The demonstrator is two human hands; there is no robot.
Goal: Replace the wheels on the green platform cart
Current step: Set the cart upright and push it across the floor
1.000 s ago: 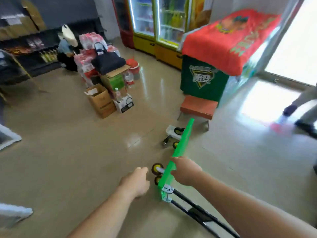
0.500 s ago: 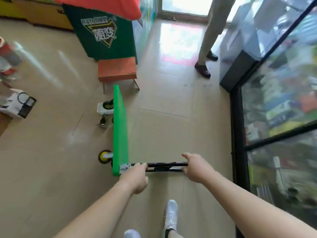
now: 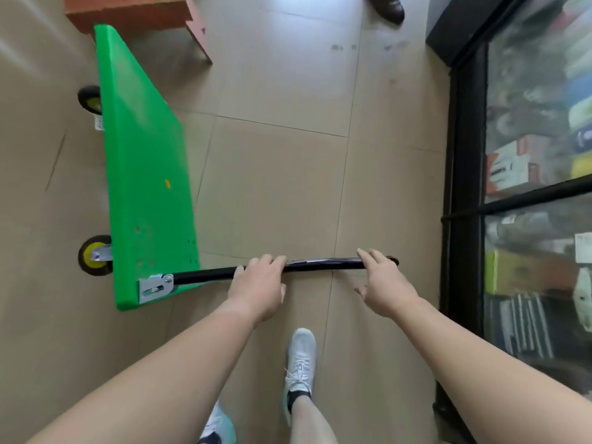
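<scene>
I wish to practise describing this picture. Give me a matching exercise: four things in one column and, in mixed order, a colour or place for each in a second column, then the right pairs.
Things
1. platform
2. handle
3. near wheel
4. stool

Descriptions
A. black, under the left hand and right hand
B. orange, at the far end of the cart
C. green, tipped on its side
D. yellow hub, black tyre, sticking out to the left

Pairs: 1-C, 2-A, 3-D, 4-B
</scene>
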